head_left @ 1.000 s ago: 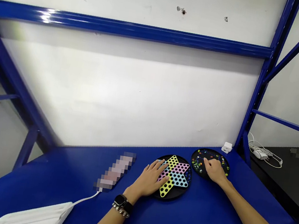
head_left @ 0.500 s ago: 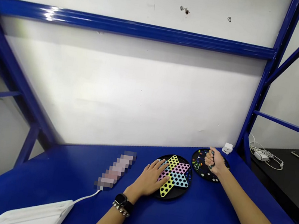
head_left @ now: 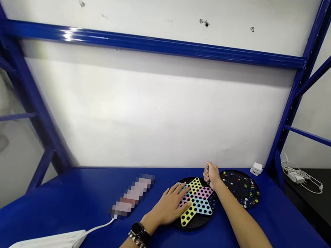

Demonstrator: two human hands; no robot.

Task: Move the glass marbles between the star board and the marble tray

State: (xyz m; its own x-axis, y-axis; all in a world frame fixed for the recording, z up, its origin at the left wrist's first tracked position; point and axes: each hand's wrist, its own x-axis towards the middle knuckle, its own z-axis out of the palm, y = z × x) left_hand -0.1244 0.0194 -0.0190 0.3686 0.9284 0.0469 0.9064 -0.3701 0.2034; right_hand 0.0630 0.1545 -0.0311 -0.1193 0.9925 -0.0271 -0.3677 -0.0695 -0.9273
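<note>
A round black Chinese checkers board (head_left: 202,206) with a yellow, pink and blue star full of holes lies on the blue table. My left hand (head_left: 169,207) rests flat on its left side, fingers spread, covering part of the star. Blue marbles (head_left: 213,200) sit in the rim section on the right. Above the board's upper right edge, my right hand (head_left: 213,176) is closed in a fist around dark marbles (head_left: 208,169), some showing between the fingers. To the right, partly behind that forearm, a round black tray (head_left: 238,189) carries many scattered coloured marbles.
A blurred-out phone-like object (head_left: 132,196) with a white cable lies left of the board, and a white power strip or case (head_left: 50,244) is at the front left. A white charger (head_left: 257,168) stands at the back right corner. Blue rack posts (head_left: 292,98) frame the table.
My right fist has moved left, from over the marble tray to the board's upper right edge, with the marbles in it. My left hand stays on the board. The view has shifted slightly.
</note>
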